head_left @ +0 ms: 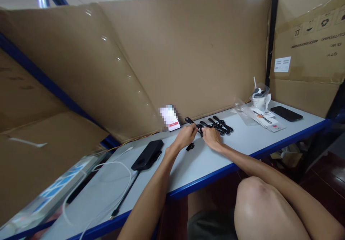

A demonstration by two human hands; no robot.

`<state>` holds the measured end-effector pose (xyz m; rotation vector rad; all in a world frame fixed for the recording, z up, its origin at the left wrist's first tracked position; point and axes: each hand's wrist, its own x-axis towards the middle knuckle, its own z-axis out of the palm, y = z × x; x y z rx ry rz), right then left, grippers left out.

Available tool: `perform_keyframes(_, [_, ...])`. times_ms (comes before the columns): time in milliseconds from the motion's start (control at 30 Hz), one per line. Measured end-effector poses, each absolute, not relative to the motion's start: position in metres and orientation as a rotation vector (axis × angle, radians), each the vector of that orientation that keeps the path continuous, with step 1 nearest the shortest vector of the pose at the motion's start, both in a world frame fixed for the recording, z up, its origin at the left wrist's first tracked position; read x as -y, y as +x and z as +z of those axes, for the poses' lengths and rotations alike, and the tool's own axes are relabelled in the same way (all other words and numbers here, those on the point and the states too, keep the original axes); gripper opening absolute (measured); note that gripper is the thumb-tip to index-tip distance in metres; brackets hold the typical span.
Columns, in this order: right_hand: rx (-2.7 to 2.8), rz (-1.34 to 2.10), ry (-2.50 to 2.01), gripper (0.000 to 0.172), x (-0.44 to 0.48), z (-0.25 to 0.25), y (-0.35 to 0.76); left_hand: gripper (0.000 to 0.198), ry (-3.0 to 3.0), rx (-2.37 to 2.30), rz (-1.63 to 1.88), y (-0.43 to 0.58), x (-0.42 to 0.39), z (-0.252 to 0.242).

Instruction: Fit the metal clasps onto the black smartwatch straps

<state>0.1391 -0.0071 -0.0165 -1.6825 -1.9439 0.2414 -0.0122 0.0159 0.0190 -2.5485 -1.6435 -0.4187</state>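
My left hand (188, 136) and my right hand (212, 137) are close together above the grey table, fingers pinched. Between them is a slim black strap (199, 127) that looks like a watch strap; my fingers cover much of it. A rounded black strap end (189, 120) sticks out past my left fingertips. Several similar black straps (223, 124) lie in a loose group just beyond my right hand. A small black piece (190, 146) rests on the table below my hands, apart from them. A lit phone (174, 124) leans on the cardboard behind my left hand.
A black power bank (148, 155) with a white cable (128, 177) lies at left. Clear plastic packets (262, 117), a lidded cup (258, 98) and a dark phone (286, 113) are at right. A cardboard wall (185, 56) stands behind; a blue edge (202, 180) borders the table.
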Motion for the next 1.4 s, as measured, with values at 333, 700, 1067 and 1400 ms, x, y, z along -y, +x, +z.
perform_keyframes(333, [2.05,0.165,-1.608,0.043,0.016,-0.014,0.139,0.022,-2.473,1.725,-0.596,-0.008,-0.016,0.017])
perform_keyframes(700, [1.96,0.247,-1.681,0.045,0.01,-0.016,0.138,0.021,-2.278,1.894,-0.709,0.018,-0.007,0.002])
perform_keyframes(1067, [1.898,0.277,-1.689,0.044,0.008,-0.018,0.141,0.016,-2.411,1.74,-0.95,0.015,-0.01,-0.006])
perform_keyframes(1400, [1.882,0.292,-1.717,0.043,0.004,-0.019,0.139,0.011,-2.462,1.639,-1.188,0.013,-0.019,-0.016])
